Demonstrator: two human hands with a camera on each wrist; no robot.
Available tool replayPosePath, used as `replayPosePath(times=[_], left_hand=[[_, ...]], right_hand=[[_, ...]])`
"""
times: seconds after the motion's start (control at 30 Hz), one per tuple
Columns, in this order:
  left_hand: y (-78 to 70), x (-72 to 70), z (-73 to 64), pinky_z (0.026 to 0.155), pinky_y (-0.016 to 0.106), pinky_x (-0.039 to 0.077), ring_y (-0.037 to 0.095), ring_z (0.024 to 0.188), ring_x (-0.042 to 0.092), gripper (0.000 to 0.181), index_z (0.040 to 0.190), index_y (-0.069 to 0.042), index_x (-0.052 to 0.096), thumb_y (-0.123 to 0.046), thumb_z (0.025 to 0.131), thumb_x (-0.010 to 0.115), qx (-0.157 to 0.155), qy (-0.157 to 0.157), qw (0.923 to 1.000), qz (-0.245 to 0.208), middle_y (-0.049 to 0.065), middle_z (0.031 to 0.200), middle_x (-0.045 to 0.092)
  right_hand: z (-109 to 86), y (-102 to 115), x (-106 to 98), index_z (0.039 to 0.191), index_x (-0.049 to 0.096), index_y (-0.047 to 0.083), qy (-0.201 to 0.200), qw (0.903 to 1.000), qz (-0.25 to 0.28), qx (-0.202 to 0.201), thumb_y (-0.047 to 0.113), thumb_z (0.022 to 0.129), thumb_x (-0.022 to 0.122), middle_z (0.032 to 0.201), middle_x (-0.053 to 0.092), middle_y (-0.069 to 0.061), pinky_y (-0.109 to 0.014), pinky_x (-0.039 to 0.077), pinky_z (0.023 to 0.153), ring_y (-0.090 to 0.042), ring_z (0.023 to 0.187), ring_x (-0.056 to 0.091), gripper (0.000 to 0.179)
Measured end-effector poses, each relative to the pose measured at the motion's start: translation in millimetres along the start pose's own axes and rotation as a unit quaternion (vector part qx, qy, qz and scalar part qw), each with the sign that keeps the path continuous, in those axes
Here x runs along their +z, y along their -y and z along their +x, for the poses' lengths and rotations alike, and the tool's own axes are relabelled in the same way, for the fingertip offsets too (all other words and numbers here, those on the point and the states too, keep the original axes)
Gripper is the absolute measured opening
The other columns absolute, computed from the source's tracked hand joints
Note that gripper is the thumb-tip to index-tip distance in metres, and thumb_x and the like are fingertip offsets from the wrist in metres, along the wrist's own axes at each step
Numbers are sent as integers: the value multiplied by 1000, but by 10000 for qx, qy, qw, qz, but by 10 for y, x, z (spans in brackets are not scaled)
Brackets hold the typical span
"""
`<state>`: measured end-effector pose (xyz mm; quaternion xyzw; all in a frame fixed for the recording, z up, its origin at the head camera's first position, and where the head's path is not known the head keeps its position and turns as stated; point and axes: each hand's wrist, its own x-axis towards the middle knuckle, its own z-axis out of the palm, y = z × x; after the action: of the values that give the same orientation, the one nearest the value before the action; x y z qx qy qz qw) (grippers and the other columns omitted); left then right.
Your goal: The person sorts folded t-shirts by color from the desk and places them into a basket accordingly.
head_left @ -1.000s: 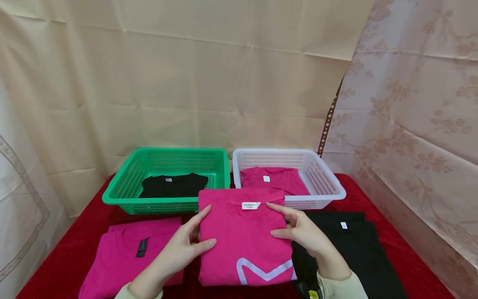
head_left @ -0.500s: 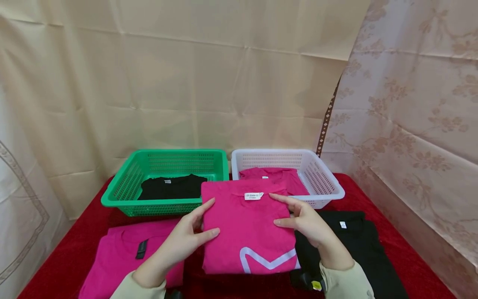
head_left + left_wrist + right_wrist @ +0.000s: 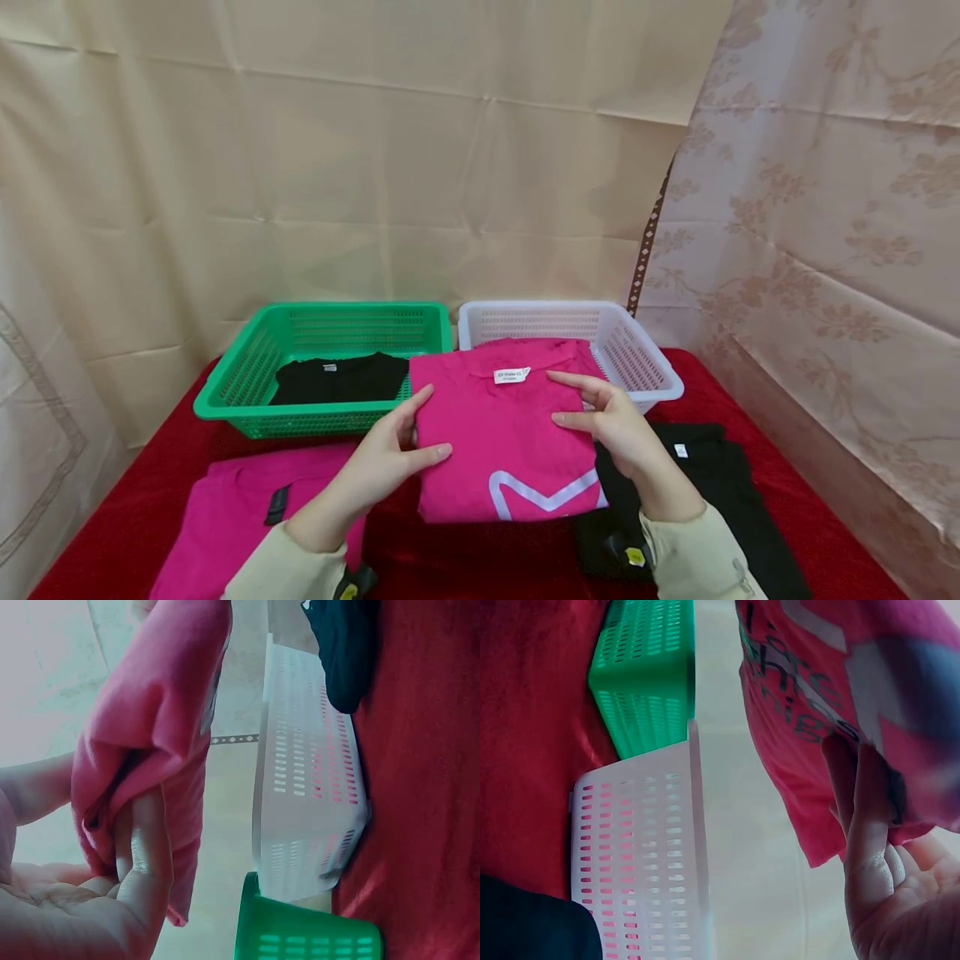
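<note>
Between my two hands, a folded pink T-shirt (image 3: 510, 433) is held up off the table, with a white neck label and part of a pale star-like print facing up. My left hand (image 3: 393, 450) grips its left edge, thumb on top and fingers underneath, as the left wrist view shows. My right hand (image 3: 611, 425) grips the opposite edge in the same way; dark lettering shows on the shirt's underside in the right wrist view. The shirt's far edge overlaps the front of the white basket (image 3: 637, 350), where another pink shirt lies mostly hidden behind it.
A green basket (image 3: 225, 387) with a folded black shirt (image 3: 341, 379) inside stands left of the white one. On the red tablecloth (image 3: 465, 567) lie a folded magenta shirt (image 3: 217, 517) at front left and a folded black shirt (image 3: 735, 500) at front right. Curtains hang behind.
Both hands have raised the pink T-shirt and carried it forward, toward the white basket, covering more of that basket's front. The head view has shifted slightly.
</note>
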<state>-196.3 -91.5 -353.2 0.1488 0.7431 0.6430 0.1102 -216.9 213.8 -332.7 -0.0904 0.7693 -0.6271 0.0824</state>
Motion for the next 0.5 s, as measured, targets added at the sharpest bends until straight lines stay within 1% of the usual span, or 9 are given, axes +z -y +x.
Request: replayPosePath(times=[0.1, 0.3, 0.43, 0.5], left_hand=[[11, 21, 40, 93, 37, 56, 23, 117, 60, 84, 158, -7, 20, -14, 91, 71, -43, -134, 9999, -70, 20, 139, 54], [-1, 44, 128, 95, 37, 56, 27, 122, 56, 80, 157, -9, 25, -11, 91, 69, 45, -384, 9993, -2, 17, 143, 51], [-26, 52, 193, 93, 35, 56, 27, 123, 54, 76, 157, -11, 28, -10, 92, 68, 155, -437, 9989, 66, 16, 142, 51], [-40, 55, 226, 92, 34, 56, 27, 120, 56, 74, 156, -10, 29, -10, 92, 67, 258, -450, 9986, 106, 16, 140, 53]], right_hand=[[29, 8, 5, 148, 46, 8, -115, 9999, 72, 8, 11, 92, 67, 131, 58, -18, -32, 60, 81, -16, 98, 68, 60], [83, 23, -10, 148, 46, 9, -484, 9987, 126, 114, 11, 93, 66, 135, 55, -20, -33, 60, 81, -13, 97, 68, 59], [128, 37, -31, 148, 47, 11, -760, 9968, 149, 177, 12, 93, 66, 136, 56, -19, -31, 60, 80, -11, 95, 68, 58], [150, 43, -44, 148, 47, 12, -907, 9955, 182, 200, 12, 93, 66, 136, 57, -17, -30, 60, 80, -9, 94, 69, 58]])
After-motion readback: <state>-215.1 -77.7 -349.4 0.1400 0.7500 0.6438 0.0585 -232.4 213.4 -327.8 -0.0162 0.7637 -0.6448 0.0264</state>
